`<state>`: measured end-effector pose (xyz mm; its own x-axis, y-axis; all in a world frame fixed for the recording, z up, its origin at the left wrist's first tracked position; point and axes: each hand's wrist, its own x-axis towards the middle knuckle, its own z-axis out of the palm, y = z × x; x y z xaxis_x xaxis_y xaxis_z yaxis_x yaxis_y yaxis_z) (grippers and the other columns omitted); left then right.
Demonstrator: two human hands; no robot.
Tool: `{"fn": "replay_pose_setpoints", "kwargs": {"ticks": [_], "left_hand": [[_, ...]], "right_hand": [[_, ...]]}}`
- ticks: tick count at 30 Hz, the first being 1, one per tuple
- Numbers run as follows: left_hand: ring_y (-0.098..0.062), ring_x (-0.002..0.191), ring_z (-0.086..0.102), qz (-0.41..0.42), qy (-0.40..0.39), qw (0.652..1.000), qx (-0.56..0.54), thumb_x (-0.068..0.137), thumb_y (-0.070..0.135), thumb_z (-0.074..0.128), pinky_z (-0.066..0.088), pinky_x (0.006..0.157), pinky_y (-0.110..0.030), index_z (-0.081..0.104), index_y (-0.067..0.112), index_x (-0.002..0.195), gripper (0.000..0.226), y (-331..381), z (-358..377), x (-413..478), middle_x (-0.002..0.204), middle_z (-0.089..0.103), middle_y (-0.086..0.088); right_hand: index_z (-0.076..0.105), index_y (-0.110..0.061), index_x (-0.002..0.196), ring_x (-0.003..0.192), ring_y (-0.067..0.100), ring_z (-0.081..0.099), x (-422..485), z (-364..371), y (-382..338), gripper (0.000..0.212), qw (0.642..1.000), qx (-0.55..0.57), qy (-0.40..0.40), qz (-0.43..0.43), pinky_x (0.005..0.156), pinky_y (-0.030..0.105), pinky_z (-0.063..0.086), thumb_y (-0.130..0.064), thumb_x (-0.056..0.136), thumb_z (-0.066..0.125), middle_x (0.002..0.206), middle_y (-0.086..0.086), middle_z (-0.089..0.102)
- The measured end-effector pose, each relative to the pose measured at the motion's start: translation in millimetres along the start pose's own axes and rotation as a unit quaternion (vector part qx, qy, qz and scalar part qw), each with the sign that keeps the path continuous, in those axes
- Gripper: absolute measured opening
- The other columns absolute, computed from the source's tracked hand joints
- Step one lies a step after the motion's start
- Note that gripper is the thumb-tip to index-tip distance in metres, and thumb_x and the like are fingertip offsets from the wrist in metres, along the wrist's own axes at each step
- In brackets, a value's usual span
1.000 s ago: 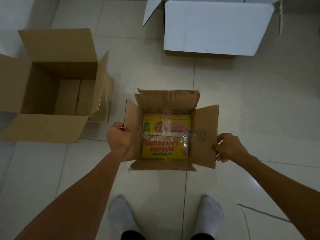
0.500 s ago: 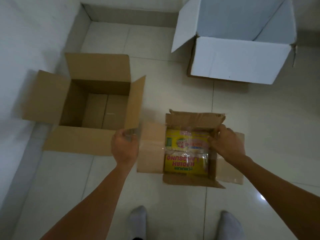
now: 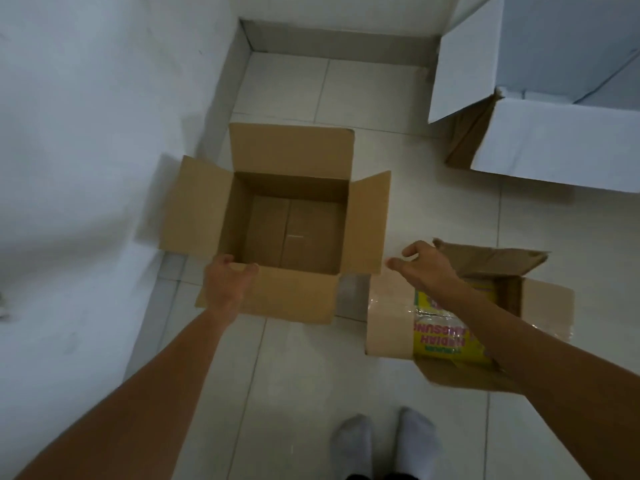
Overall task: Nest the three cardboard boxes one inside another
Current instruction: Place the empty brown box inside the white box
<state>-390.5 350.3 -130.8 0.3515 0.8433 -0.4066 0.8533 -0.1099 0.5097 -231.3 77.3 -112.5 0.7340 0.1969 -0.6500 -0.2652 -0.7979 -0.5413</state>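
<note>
A medium brown box (image 3: 294, 299) stands open on the floor by the left wall, all flaps out, nothing inside. My left hand (image 3: 227, 280) grips the near-left corner of its front rim. My right hand (image 3: 424, 268) hovers with fingers spread just right of the box's right flap, holding nothing. Beneath my right forearm sits the small brown box (image 3: 388, 323) with a yellow printed bottom, open on the floor. The big white box (image 3: 554, 143) stands open at the far right, partly cut off by the frame.
White walls (image 3: 86, 133) meet in a corner at the far left behind the medium box. My two socked feet (image 3: 384, 441) stand on the pale tiled floor (image 3: 294, 393) near the bottom edge, just in front of the small box.
Both hands have left the small box and moved left to the medium box; my left hand now holds its front rim. The view has swung left, toward the wall corner.
</note>
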Motion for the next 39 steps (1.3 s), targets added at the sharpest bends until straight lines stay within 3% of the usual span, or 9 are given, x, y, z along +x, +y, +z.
{"fn": "replay_pose_setpoints", "kwargs": {"ticks": [5, 9, 15, 20, 26, 30, 32, 34, 39], "left_hand": [[-0.036, 0.113, 0.052, -0.099, 0.025, 0.995, -0.022, 0.063, 0.046, 0.077, 0.046, 0.082, -0.039, 0.039, 0.006, 0.132, 0.089, -20.3, -33.4, 46.0, 0.130, 0.051, -0.017], [-0.038, 0.116, 0.048, -0.122, 0.058, 0.991, 0.021, 0.057, 0.047, 0.079, 0.045, 0.088, -0.044, 0.034, 0.004, 0.132, 0.098, -28.2, -39.7, 86.9, 0.132, 0.046, -0.020], [-0.040, 0.122, 0.042, -0.094, 0.075, 0.990, 0.076, 0.055, 0.046, 0.082, 0.043, 0.090, -0.052, 0.031, 0.004, 0.133, 0.102, -31.2, -36.3, 160.2, 0.135, 0.039, -0.021], [-0.036, 0.120, 0.046, -0.092, 0.071, 0.992, 0.047, 0.042, 0.050, 0.079, 0.043, 0.095, -0.050, 0.029, 0.007, 0.135, 0.114, -38.4, -34.7, 207.8, 0.134, 0.044, -0.017], [-0.030, 0.091, 0.063, -0.033, 0.034, 0.998, 0.037, 0.054, 0.051, 0.076, 0.048, 0.074, -0.031, 0.065, 0.004, 0.105, 0.071, -49.8, -40.3, 226.6, 0.105, 0.068, -0.015], [-0.022, 0.065, 0.056, 0.092, 0.030, 0.994, 0.040, 0.073, 0.045, 0.070, 0.041, 0.062, -0.027, 0.067, 0.016, 0.078, 0.030, -41.0, -46.0, 215.2, 0.069, 0.061, 0.000], [-0.020, 0.051, 0.046, 0.131, 0.063, 0.989, 0.035, 0.081, 0.040, 0.063, 0.033, 0.053, -0.027, 0.048, 0.016, 0.057, 0.037, -27.4, -48.3, 198.3, 0.052, 0.047, 0.001], [-0.020, 0.049, 0.043, 0.147, 0.106, 0.983, 0.040, 0.085, 0.036, 0.059, 0.031, 0.053, -0.027, 0.041, 0.015, 0.054, 0.042, -11.5, -52.0, 180.0, 0.050, 0.042, 0.001], [-0.021, 0.051, 0.047, 0.167, 0.179, 0.968, 0.052, 0.086, 0.035, 0.058, 0.033, 0.055, -0.027, 0.055, 0.013, 0.061, 0.033, 28.7, -71.0, 135.5, 0.052, 0.049, -0.001]], "right_hand": [[0.044, -0.015, 0.120, 0.073, 0.013, 0.054, 12.9, 22.5, -9.4, 0.060, 1.000, 0.022, 0.000, 0.015, 0.052, 0.025, 0.037, -0.044, 0.074, 0.068, 0.096, 0.008, 0.059], [0.036, -0.012, 0.129, 0.074, 0.017, 0.054, 34.6, 42.9, -12.8, 0.069, 0.999, 0.033, 0.014, 0.037, 0.050, 0.023, 0.036, -0.039, 0.076, 0.070, 0.102, 0.011, 0.056], [0.037, -0.011, 0.130, 0.099, 0.028, 0.058, 73.2, 63.3, -21.8, 0.071, 0.988, 0.120, 0.066, 0.072, 0.082, 0.041, 0.052, -0.036, 0.074, 0.073, 0.123, 0.016, 0.056], [0.046, -0.012, 0.124, 0.096, 0.027, 0.055, 92.6, 82.7, -30.4, 0.060, 0.982, 0.126, 0.111, 0.088, 0.083, 0.042, 0.048, -0.036, 0.076, 0.070, 0.118, 0.011, 0.058], [0.056, -0.008, 0.118, 0.096, 0.031, 0.061, 98.7, 85.3, -31.7, 0.037, 0.977, 0.146, 0.139, 0.065, 0.087, 0.046, 0.051, -0.018, 0.082, 0.062, 0.113, 0.013, 0.064], [0.056, -0.009, 0.124, 0.093, 0.024, 0.060, 90.7, 82.8, -45.3, 0.039, 0.979, 0.174, 0.106, 0.027, 0.087, 0.042, 0.052, -0.020, 0.087, 0.061, 0.112, 0.008, 0.063], [0.055, -0.007, 0.126, 0.097, 0.024, 0.059, 83.6, 76.7, -54.2, 0.041, 0.978, 0.189, 0.086, 0.020, 0.091, 0.048, 0.051, -0.020, 0.088, 0.061, 0.118, 0.010, 0.062], [0.054, -0.005, 0.126, 0.099, 0.026, 0.060, 76.6, 69.0, -62.5, 0.041, 0.979, 0.195, 0.067, 0.002, 0.091, 0.049, 0.051, -0.021, 0.088, 0.060, 0.121, 0.013, 0.061], [0.057, -0.005, 0.122, 0.099, 0.030, 0.063, 56.6, 27.7, -74.7, 0.038, 0.979, 0.192, 0.059, -0.041, 0.090, 0.045, 0.053, -0.022, 0.089, 0.059, 0.114, 0.013, 0.064]]}}
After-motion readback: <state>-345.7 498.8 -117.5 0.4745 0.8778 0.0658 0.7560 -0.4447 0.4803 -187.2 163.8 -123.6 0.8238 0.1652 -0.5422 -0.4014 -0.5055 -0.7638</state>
